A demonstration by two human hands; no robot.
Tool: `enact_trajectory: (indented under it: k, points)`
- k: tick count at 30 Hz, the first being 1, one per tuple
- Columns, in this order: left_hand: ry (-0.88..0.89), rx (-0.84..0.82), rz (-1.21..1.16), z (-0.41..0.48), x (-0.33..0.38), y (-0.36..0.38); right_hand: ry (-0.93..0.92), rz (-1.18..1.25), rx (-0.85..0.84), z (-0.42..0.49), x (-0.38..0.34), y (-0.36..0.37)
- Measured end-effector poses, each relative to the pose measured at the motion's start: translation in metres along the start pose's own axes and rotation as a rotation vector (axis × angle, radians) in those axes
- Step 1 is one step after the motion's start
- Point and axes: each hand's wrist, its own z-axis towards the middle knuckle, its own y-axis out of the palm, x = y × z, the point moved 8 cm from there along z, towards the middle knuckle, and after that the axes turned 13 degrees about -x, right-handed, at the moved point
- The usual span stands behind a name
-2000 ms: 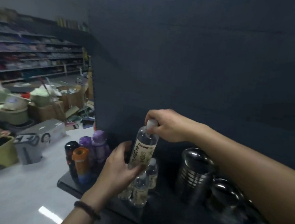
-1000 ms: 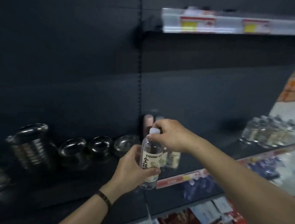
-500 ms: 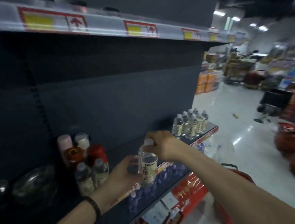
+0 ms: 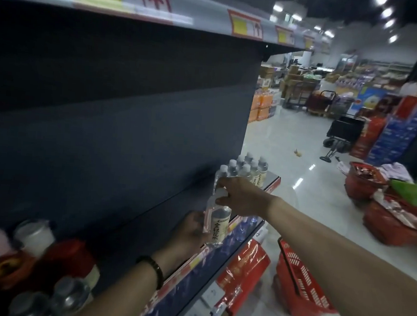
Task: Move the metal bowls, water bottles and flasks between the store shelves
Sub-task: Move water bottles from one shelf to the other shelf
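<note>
- Water bottles (image 4: 66,298) stand nearest the camera, blurred, at the lower left of the shelf (image 4: 152,228), just in front of the flasks (image 4: 64,258).
- Further along, the held bottle (image 4: 218,223) hangs over the shelf's front edge, not yet set down. Its long axis is close to vertical, cap uppermost.
- The left hand (image 4: 192,229) curls its fingers round the label from the shelf side, and the right hand (image 4: 239,197) pinches the cap end from above (so both grip the one bottle).
- Beyond the right hand, at the far end of the same shelf, the far group (image 4: 250,171) of bottles stands upright and close packed.
- The far group lies straight ahead of the held bottle along the shelf, and the right hand is the nearer to it, its fingers seemingly just short of the closest bottle. The likely spot is the bare shelf just before that group.
</note>
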Motion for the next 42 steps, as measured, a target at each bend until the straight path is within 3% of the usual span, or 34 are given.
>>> enact_trajectory:
  k: [8, 18, 37, 42]
  points:
    - [-0.096, 0.039, -0.176, 0.137, 0.001, 0.018, -0.079, -0.013, -0.054, 0.09, 0.11, -0.01]
    - [-0.2, 0.103, -0.373, 0.269, -0.005, 0.045, -0.046, -0.053, -0.047, 0.188, 0.221, -0.006]
    - [-0.217, 0.152, -0.213, 0.309, -0.005, 0.043, -0.07, -0.052, -0.058, 0.235, 0.25, 0.009]
    - [-0.288, 0.159, 0.074, 0.289, -0.006, 0.029, -0.069, -0.119, 0.039, 0.225, 0.245, -0.007]
